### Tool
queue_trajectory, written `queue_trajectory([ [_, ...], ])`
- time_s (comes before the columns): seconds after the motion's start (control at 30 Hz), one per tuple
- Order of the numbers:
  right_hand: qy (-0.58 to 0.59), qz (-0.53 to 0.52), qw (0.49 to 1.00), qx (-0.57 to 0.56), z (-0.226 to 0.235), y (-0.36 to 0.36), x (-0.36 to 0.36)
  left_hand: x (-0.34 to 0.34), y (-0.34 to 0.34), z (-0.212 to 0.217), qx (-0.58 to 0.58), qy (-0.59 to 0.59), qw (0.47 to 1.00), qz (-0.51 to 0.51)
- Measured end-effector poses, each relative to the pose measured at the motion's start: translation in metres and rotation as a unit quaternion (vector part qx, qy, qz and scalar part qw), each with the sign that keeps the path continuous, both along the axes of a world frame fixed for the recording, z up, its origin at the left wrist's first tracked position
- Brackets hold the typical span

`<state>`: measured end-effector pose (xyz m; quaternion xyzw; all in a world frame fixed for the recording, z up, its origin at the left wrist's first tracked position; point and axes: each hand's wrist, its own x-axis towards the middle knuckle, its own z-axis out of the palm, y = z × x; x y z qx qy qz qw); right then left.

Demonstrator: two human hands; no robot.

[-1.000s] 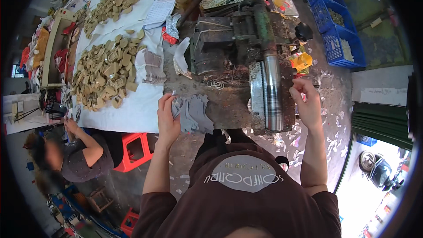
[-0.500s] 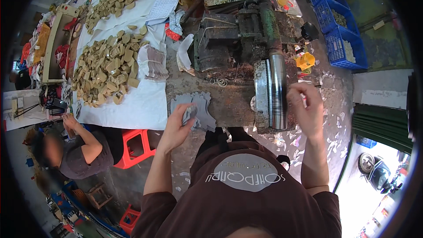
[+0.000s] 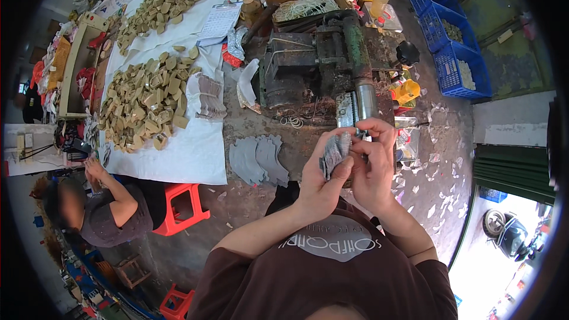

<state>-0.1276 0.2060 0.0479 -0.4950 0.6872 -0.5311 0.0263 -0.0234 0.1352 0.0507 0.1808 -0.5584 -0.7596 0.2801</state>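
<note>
My left hand (image 3: 317, 184) is closed round a small stack of thin grey cut sheets (image 3: 336, 153), held upright over the near edge of the bench. Beside it my right hand (image 3: 376, 169) has its thumb and fingers pinched together close to the stack's right edge; whatever lies between those fingertips is too small to make out. Just beyond both hands, a shiny metal cylinder (image 3: 366, 102) sticks out of a rusty machine (image 3: 296, 62), its near end hidden by my right hand. More grey wavy-edged sheets (image 3: 256, 159) lie fanned out on the bench to the left.
On a white cloth (image 3: 189, 157) at left are heaps of tan blocks (image 3: 145, 98) and a bundle of grey strips (image 3: 206, 96). Blue crates (image 3: 459, 70) stand at right. A co-worker (image 3: 112, 207) sits at left near a red stool (image 3: 178, 207).
My left hand has lifted the grey stack off the bench and carried it right. My right hand has come in from beside the cylinder to meet it, fingers pinched.
</note>
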Motion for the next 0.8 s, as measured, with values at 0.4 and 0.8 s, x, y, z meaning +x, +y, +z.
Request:
queue_trajectory([
  [0.4,-0.021,0.017,0.922,0.386,-0.005,0.052,-0.113,0.008,-0.022,-0.041,-0.376,-0.223,0.891,-0.124],
  [0.8,-0.066,-0.047,0.974,0.212,-0.024,0.042,-0.092,0.036,-0.055,-0.048,-0.309,-0.236,0.921,-0.031],
])
